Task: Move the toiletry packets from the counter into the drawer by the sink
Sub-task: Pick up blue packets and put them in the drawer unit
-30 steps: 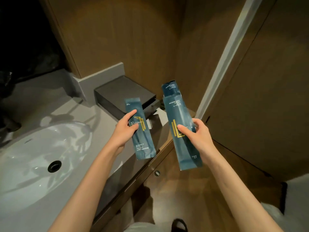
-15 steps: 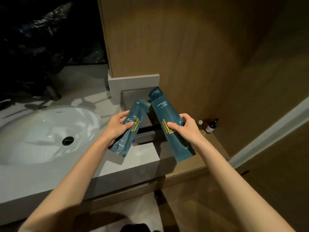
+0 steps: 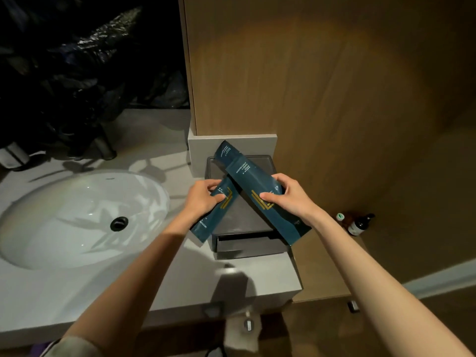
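Observation:
My left hand [image 3: 203,199] grips a small dark-teal toiletry packet [image 3: 211,220] with gold markings, tilted down to the left. In my right hand [image 3: 288,197] is a larger teal packet [image 3: 247,176], slanting from upper left to lower right. Both packets hover over a dark grey box [image 3: 239,217] on the counter right of the sink. The box's drawer [image 3: 247,244] stands slightly pulled out at its front. The upper end of the small packet lies under the large one.
A white oval sink [image 3: 77,217] with a dark drain sits left in the grey counter [image 3: 180,287]. Wood panelling rises behind the box. A small dark pump bottle [image 3: 359,224] and a white-capped bottle [image 3: 341,217] stand on a wooden ledge at right.
The view has swung left and down over the counter. Both hands have carried the packets closer together, over the grey box, and the packets now cross.

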`<state>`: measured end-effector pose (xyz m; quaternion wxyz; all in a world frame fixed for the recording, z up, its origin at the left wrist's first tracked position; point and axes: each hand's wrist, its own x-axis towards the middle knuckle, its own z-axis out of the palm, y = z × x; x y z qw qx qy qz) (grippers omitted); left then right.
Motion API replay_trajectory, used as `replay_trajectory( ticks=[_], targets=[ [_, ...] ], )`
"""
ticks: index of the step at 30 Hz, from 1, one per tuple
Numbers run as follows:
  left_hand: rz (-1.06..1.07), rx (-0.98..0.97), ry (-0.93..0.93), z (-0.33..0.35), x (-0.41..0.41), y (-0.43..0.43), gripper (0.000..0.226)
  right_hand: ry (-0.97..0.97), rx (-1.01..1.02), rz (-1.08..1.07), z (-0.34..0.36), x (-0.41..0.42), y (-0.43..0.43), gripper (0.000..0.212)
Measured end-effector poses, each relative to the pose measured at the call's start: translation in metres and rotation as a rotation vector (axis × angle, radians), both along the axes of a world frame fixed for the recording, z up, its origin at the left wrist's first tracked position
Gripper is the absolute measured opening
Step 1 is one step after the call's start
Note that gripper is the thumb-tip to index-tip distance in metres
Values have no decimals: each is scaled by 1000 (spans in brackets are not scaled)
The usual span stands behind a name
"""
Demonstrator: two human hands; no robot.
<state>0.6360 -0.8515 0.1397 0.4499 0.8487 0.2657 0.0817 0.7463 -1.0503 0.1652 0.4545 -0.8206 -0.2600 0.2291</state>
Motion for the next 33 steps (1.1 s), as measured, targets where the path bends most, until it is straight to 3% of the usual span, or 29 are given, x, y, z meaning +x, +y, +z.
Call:
replay_trajectory(
  ticks=[5, 10, 15, 19, 26, 33],
  targets=[
    [6, 86, -21, -22, 17, 10, 38, -13, -133, 69, -11, 25, 19, 43],
    [-5, 135, -54, -37, 22, 16, 23, -240, -426, 55, -18, 37, 31, 60],
    [12, 302, -170, -31, 9, 11, 20, -409, -540, 94, -22, 37, 31, 74],
    [-16, 432, -301, -18, -19, -12, 22, -570, -491, 138, -23, 29, 26, 65],
    [-113, 490, -267, -18, -79, -70, 21, -741, -317, 366, -22, -10, -12, 36],
    [-173, 661, 42, -36, -89, -103, 27, -773, -412, 510, -37, -21, -43, 38]
  ],
)
